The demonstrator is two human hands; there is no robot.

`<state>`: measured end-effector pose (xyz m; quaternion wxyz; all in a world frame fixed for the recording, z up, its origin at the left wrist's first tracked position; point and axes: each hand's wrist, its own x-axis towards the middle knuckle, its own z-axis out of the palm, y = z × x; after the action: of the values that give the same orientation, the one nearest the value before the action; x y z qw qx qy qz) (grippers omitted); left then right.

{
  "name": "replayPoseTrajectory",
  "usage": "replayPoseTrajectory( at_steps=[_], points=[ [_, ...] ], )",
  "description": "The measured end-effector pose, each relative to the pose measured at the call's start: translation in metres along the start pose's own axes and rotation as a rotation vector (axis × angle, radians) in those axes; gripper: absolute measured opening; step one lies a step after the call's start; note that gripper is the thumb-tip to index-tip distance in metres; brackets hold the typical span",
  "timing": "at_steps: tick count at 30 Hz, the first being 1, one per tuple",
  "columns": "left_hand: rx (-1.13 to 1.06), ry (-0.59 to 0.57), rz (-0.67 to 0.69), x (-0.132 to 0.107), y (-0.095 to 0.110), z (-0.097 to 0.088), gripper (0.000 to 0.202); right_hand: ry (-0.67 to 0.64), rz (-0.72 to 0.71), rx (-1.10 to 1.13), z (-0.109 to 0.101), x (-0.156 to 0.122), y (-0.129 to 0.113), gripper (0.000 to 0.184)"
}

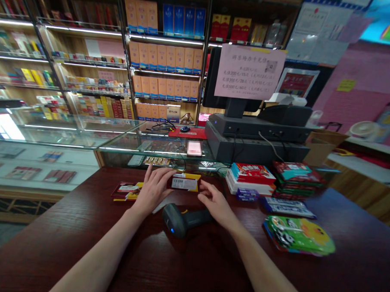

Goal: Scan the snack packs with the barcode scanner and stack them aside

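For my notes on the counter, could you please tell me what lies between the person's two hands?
In the head view, a red-and-yellow packet lies between the left hand and right hand, with a handheld barcode scanner nearer the person.

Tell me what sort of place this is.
Most likely a small retail shop: a handheld barcode scanner lies on the dark wooden counter, a cash register stands beyond it, and lit shelves hold rows of boxed goods.

The small carton (184,183) between the hands is glossy printed card. The bench (64,239) looks like polished dark red wood, the barcode scanner (185,218) matt grey plastic, the display case (156,146) smooth glass, the packets (299,235) shiny plastic film.
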<state>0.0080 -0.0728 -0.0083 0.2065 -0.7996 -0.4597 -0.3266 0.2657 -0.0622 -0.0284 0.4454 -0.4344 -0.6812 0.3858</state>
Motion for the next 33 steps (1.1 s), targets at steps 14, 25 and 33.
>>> replayPoseTrajectory(
  at_steps=[14,25,33],
  points=[
    [0.020,-0.124,-0.120,0.000,0.002,0.011,0.072,-0.008,0.034,-0.023,0.003,0.000,-0.001,0.056],
    [-0.355,-0.157,-0.282,-0.003,0.001,0.021,0.064,0.057,0.013,-0.030,0.001,0.006,0.014,0.057],
    [-0.817,-0.092,-0.652,0.001,0.011,0.025,0.038,0.163,0.026,0.070,0.003,0.008,0.017,0.048]
  ],
)
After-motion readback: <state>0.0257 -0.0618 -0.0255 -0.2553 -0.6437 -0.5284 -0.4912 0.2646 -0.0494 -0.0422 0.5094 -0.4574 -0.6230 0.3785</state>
